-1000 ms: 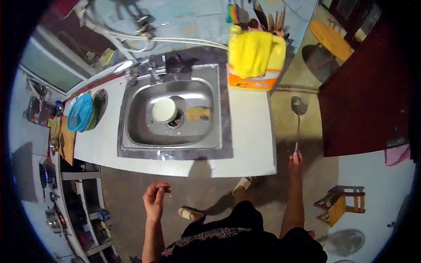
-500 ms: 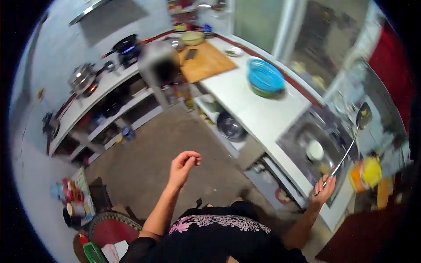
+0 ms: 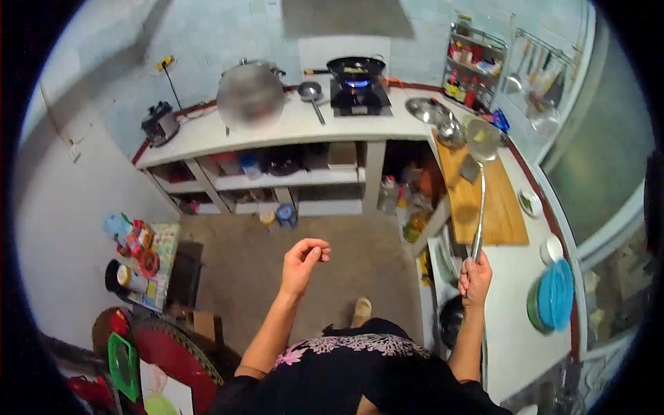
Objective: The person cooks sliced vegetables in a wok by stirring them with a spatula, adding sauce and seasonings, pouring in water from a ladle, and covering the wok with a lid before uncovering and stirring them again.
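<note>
Ladle (image 3: 483, 140) gripped by its handle's end (image 3: 477, 247) in right hand (image 3: 475, 280), probably keeping the scoop clear of the black shirt (image 3: 332, 380); left hand (image 3: 299, 270) curled, fingertip contact unclear.

Smooth wooden board (image 3: 503, 200), shiny metal ladle (image 3: 482, 200)

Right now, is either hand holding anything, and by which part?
The right hand holds a long metal ladle by the end of its handle, bowl up and away. The left hand holds nothing visible.
</note>
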Demonstrator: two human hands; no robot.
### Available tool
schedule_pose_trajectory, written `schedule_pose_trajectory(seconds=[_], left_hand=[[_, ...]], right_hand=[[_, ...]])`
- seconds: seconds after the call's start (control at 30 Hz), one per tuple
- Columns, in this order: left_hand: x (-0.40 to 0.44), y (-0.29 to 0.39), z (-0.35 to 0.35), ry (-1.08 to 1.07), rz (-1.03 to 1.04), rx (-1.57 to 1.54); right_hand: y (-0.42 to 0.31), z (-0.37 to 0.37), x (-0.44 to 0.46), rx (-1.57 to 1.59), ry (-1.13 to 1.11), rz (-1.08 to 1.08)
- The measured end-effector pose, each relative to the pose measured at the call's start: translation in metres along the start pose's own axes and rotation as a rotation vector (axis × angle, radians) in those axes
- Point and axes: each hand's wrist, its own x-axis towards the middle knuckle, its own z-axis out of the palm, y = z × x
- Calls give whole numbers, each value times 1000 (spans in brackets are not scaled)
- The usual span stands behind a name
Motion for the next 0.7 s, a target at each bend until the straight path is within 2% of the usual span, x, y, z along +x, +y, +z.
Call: schedule_pose_trajectory(seconds=[0.2,0.33,0.4,0.47,0.5,0.63,0.67,0.7], left_hand=[[161,27,-16,123,54,1],[242,-16,-54,223,2,-36],[287,-41,-68,278,-91,-69],[347,-63,-82,226,-68,-73],[381,-67,-86,196,-57,-78],[529,-71,-108,98,64,-2],[562,-64,-112,92,34,-40],[596,-55,-113,91,15,-85]], right_hand=[[-16,111,191,-72,-190,87],[-11,164,303,-160,-286,34],[10,182,366,-322,-220,-23],[41,182,435,-511,-135,-66],[44,190,466,-707,-117,-212],[51,213,596,-1171,-85,-438],[37,245,612,-1136,-133,-424],[34,260,644,-1255,-126,-516]])
